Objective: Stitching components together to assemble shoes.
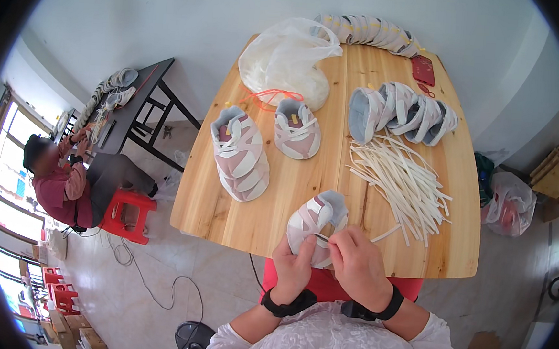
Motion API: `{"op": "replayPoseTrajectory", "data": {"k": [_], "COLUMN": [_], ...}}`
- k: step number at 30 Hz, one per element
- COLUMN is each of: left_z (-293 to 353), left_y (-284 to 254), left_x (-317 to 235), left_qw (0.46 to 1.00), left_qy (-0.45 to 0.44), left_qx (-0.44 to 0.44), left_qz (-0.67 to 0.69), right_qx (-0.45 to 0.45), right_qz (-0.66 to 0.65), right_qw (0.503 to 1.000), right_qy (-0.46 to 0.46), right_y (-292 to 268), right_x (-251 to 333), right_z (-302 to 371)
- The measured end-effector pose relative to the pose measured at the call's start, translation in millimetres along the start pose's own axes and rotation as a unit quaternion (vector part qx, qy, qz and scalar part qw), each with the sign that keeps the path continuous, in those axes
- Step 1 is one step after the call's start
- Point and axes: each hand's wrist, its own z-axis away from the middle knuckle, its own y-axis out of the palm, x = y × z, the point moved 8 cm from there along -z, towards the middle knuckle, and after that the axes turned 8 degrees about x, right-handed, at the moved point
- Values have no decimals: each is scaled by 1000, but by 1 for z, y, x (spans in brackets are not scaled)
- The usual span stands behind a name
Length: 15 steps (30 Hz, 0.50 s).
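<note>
A pale pink and white shoe upper (303,220) with a grey lining is at the table's near edge, its opening facing up and right. My left hand (292,266) grips its near left side, with the thumb on top by the lace area. My right hand (356,261) is closed in a pinch at the shoe's near right side; a thin, short strip shows between the two hands, too small to name. To the right lies a loose pile of flat white shoelaces (405,186). Laced shoe uppers (238,159) are stacked to the left, beside another laced upper (297,133).
A clear plastic bag (287,58) with white contents and an orange tie (272,97) stands at the back left. Nested uppers (404,112) lie behind the laces; another row (367,33) lines the far edge near a red phone (423,70). A co-worker (65,185) sits at a dark table (132,102).
</note>
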Motion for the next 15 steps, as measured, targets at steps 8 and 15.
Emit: {"op": "replayPoseTrajectory", "data": {"k": [8,15], "left_z": [1,1], "left_y": [-3,-1], "left_x": [9,6], "left_qw": [998,999], "left_qy": [-20,-6], "left_qx": [-17,-15], "left_qz": [56,38], "right_qx": [36,-15], "right_qz": [-35,43], "right_qw": [998,999], "right_qy": [-24,-27], "right_y": [-5,-8], "right_x": [3,12], "right_z": [-1,1]}}
